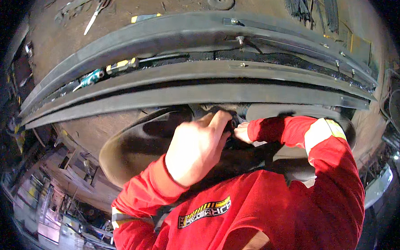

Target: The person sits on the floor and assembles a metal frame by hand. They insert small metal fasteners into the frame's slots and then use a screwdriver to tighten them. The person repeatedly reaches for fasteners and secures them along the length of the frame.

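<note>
- Grey metal beam (pixel 165 93): landmark; long, likely heavy and stiff.
- Left hand (pixel 194 147): just off the beam's near side, fingers curled in; can't tell if clamped.
- Right hand (pixel 242 132): also near side of beam, fingers bunched narrow; actual hold hidden.
- Yellow-handled screwdriver (pixel 121 66): lies in the beam's dark trough.
- Dark piece (pixel 234 122): between the two hands, near side of beam, mostly covered. Probably light, rigid, maybe slick; I'd pinch its body from opposite sides.

1 yellow-and-black lettered patch (pixel 205 212) sits on the red top (pixel 268 199).
</note>
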Tool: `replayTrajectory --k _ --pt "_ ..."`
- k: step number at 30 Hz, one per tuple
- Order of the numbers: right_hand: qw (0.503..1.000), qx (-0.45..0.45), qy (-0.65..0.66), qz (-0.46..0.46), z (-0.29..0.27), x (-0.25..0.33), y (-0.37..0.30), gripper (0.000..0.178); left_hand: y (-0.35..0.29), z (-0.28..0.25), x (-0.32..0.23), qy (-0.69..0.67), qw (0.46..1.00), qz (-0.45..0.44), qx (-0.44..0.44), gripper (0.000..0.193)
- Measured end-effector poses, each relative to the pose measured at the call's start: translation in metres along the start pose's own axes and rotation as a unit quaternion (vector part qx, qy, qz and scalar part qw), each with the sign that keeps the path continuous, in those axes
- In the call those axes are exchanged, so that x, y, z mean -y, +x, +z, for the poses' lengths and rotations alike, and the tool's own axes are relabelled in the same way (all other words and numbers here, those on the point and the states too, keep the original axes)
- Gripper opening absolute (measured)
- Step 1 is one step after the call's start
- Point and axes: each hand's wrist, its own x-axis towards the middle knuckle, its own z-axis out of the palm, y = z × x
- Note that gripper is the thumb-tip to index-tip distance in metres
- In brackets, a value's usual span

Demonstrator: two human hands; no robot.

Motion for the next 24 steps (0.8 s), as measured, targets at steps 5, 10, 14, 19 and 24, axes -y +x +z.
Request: replayTrajectory --k 5,10,14,19,24 --pt "0.999 -0.029 -0.036 0.01 -0.011 0.014 -0.015 0.017 0.005 0.009 -0.003 -0.091 0.995 0.028 -0.006 0.028" --pt "0.991 -0.121 -0.064 -0.005 -0.037 0.062 -0.047 0.018 0.026 0.038 0.021 -0.24 0.969 -0.009 -0.054 0.029" --pt "0.954 -0.288 -0.083 0.006 -0.063 0.11 -0.085 0.019 0.038 0.055 0.036 -0.335 0.936 -0.066 -0.088 0.027" --pt "0.744 -0.626 -0.074 0.221 -0.09 0.115 -0.084 0.022 0.057 0.067 0.047 -0.257 0.948 -0.091 -0.163 0.032" --pt "0.593 -0.761 -0.031 0.262 -0.101 0.095 -0.072 0.031 0.061 0.073 0.044 -0.271 0.938 -0.11 -0.186 0.021"
